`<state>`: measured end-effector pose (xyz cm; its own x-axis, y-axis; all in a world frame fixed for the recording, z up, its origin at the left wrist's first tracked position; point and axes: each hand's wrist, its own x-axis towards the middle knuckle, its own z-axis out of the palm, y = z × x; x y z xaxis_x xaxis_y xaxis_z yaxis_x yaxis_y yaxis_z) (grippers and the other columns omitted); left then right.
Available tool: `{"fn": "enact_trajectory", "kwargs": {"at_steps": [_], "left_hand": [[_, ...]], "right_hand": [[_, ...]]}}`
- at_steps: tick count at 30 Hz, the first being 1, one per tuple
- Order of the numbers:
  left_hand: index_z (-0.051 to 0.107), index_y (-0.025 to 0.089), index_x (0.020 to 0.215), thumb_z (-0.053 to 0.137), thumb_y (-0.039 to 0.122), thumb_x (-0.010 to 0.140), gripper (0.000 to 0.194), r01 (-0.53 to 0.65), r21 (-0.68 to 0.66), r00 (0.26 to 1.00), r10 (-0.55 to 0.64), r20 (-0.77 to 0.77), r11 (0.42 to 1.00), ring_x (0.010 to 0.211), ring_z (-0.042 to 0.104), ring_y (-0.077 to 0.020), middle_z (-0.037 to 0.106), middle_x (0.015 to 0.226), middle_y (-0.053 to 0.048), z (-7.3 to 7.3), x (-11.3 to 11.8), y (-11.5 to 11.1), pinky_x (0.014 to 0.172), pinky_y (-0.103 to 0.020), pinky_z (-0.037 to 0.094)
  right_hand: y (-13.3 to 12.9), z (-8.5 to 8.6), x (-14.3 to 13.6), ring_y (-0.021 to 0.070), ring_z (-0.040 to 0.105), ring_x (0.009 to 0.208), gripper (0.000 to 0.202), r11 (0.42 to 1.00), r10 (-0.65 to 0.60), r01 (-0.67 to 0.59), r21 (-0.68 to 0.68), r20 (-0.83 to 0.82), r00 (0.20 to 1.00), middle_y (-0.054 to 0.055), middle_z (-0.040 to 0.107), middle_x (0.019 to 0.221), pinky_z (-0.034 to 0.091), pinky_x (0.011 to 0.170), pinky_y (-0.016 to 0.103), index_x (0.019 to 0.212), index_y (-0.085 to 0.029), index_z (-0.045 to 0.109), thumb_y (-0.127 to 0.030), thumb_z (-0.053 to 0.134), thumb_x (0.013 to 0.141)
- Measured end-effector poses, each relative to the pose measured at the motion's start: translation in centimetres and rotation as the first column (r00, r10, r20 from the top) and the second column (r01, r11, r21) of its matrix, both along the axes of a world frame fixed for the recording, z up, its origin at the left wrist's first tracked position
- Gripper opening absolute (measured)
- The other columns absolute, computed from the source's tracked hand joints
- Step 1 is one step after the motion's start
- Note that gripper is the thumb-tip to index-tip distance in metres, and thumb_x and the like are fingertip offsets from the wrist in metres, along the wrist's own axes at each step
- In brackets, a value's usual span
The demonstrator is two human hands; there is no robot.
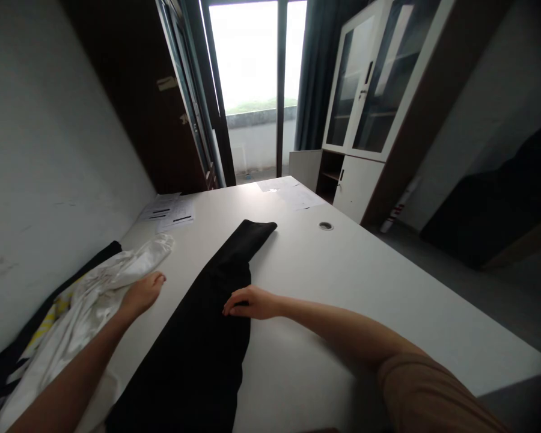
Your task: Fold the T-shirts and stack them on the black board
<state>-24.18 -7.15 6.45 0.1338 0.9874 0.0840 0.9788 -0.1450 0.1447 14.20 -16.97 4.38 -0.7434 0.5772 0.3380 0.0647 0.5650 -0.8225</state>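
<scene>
A long black cloth [198,325] lies flat across the white table, narrowing toward its far end. My right hand [251,302] is over its right edge, with the thumb and fingers close together at the fabric; whether cloth is pinched between them is too small to tell. To the left, my left hand [145,292] is closed, beside the shiny white cloth [94,300] and apart from the black one. What the left fingers may hold is hidden.
The white table [342,282] has a round cable hole [326,226] at right. Papers with pens [175,213] lie at the far left, more papers [293,195] at the far edge. Dark and yellow cloth [49,319] lies along the left wall. Cabinets [365,120] stand beyond.
</scene>
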Motion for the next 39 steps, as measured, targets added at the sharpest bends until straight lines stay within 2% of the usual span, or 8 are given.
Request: {"fn": "enact_trajectory", "kwargs": {"at_steps": [3, 7, 11, 13, 17, 23, 34, 39], "left_hand": [[0.069, 0.021, 0.106, 0.039, 0.035, 0.096, 0.035, 0.274, 0.035, 0.953, -0.276, 0.126, 0.961, 0.111, 0.063, -0.0249, 0.07, 0.114, -0.009, -0.9, 7.9, -1.5, 0.103, -0.038, 0.046], [0.066, 0.022, 0.124, 0.05, 0.039, 0.095, 0.037, 0.483, 0.112, 0.85, -0.496, 0.177, 0.868, 0.134, 0.048, -0.0296, 0.056, 0.141, -0.013, -3.8, 18.5, -4.0, 0.118, -0.045, 0.033], [0.051, 0.019, 0.146, 0.053, 0.053, 0.095, 0.061, 0.442, 0.045, 0.881, -0.443, 0.168, 0.896, 0.149, 0.025, -0.0427, 0.036, 0.156, -0.025, -6.3, 26.7, -4.5, 0.119, -0.067, 0.012], [0.046, 0.019, 0.149, 0.048, 0.051, 0.097, 0.062, 0.351, 0.038, 0.92, -0.353, 0.173, 0.935, 0.152, 0.013, -0.046, 0.027, 0.16, -0.026, -7.1, 29.4, -3.6, 0.115, -0.074, 0.003], [0.048, 0.019, 0.148, 0.037, 0.035, 0.1, 0.052, 0.247, 0.049, 0.948, -0.252, 0.195, 0.968, 0.153, 0.005, -0.0455, 0.022, 0.164, -0.024, -8.2, 30.8, -0.8, 0.112, -0.077, -0.006], [0.047, 0.023, 0.151, 0.037, 0.031, 0.098, 0.054, 0.065, 0.076, 0.981, -0.077, 0.176, 0.995, 0.154, 0.011, -0.0415, 0.027, 0.165, -0.018, -8.9, 22.7, 2.5, 0.116, -0.072, -0.001], [0.057, 0.021, 0.142, 0.036, 0.03, 0.096, 0.05, -0.366, 0.056, 0.918, 0.371, -0.143, 0.929, 0.143, 0.036, -0.0398, 0.037, 0.159, -0.02, -7.1, -6.9, 2.5, 0.111, -0.065, 0.027], [0.06, 0.016, 0.136, 0.035, 0.03, 0.096, 0.05, -0.397, 0.037, 0.891, 0.395, -0.222, 0.917, 0.139, 0.04, -0.0406, 0.043, 0.152, -0.024, -5.7, -9.2, 1.8, 0.108, -0.06, 0.032]], "right_hand": [[2.2, -0.9, 1.3, 0.0194, 0.071, 0.086, 0.03, 0.939, -0.336, 0.325, -0.111, -0.109, 0.935, 0.004, 0.076, 0.092, 0.054, 0.079, 0.03, 0.097, -0.022, 0.073, -0.047, 0.057, 0.097], [6.9, -2.9, 4.8, 0.0203, 0.067, 0.072, 0.034, 0.649, -0.761, 0.703, -0.291, -0.256, 0.596, 0.003, 0.07, 0.072, 0.055, 0.076, 0.035, 0.087, -0.021, 0.067, -0.053, 0.057, 0.091], [9.4, -4.8, 8.3, 0.0204, 0.064, 0.067, 0.035, 0.41, -0.912, 0.835, -0.367, -0.185, 0.367, 0.003, 0.067, 0.068, 0.054, 0.072, 0.035, 0.084, -0.021, 0.064, -0.054, 0.052, 0.087], [9.5, -5.2, 9.0, 0.0205, 0.064, 0.067, 0.034, 0.388, -0.921, 0.87, -0.304, -0.163, 0.354, 0.003, 0.067, 0.068, 0.052, 0.072, 0.034, 0.085, -0.021, 0.064, -0.051, 0.05, 0.087], [8.5, -5.4, 8.4, 0.021, 0.066, 0.069, 0.032, 0.48, -0.877, 0.866, -0.144, -0.113, 0.467, 0.003, 0.069, 0.07, 0.051, 0.073, 0.034, 0.087, -0.022, 0.065, -0.049, 0.048, 0.09], [7.5, -5.3, 7.8, 0.0212, 0.066, 0.069, 0.031, 0.535, -0.845, 0.842, -0.063, -0.053, 0.533, 0.003, 0.069, 0.071, 0.051, 0.072, 0.034, 0.088, -0.023, 0.066, -0.047, 0.047, 0.091], [8.3, -6.3, 7.5, 0.0186, 0.063, 0.064, 0.025, 0.577, -0.816, 0.816, -0.027, 0.001, 0.577, 0.0, 0.069, 0.069, 0.046, 0.066, 0.03, 0.087, -0.023, 0.069, -0.039, 0.051, 0.09], [8.3, -6.5, 6.9, 0.0174, 0.062, 0.067, 0.021, 0.613, -0.79, 0.774, 0.159, 0.091, 0.607, 0.0, 0.071, 0.073, 0.044, 0.069, 0.028, 0.086, -0.025, 0.072, -0.03, 0.052, 0.09]]}}
